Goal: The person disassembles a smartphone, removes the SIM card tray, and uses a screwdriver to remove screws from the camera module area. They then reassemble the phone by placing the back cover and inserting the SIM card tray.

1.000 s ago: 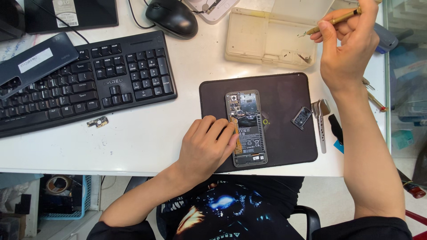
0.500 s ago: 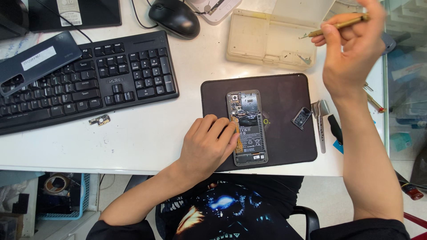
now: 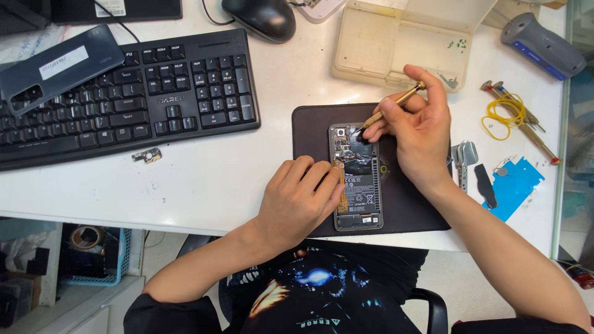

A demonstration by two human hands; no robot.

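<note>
- At near edge of desk: white tabletop, person seated below it, both forearms reaching up onto a dark work mat.
- On the mat: opened phone, back cover off, battery and board showing. Long axis runs near-to-far; camera end far, charging end near.
- Left hand: lies on the mat at the phone's left side, fingers curled, fingertips pressing the phone's left edge approx. midway. Holding it down, not grasping anything else.
- Right hand: closed in a pencil-style pinch on a thin brass screwdriver. Shaft slants from far-right down to near-left; tip sits at the phone's far end, by the dark part right of the camera. Can't tell if the tip actually touches a screw.
- Key relation: phone lies between the hands, left hand at mid-length, right hand nearer the far end where the tip works.
- Right of mat: metal tweezers, blue sheet, yellow rubber band w/ more drivers.
- Left of mat: small loose part on the desk; black keyboard w/ a second phone lying on it.
- Far side: beige parts box, lid open; black mouse; grey tool at far right.
</note>
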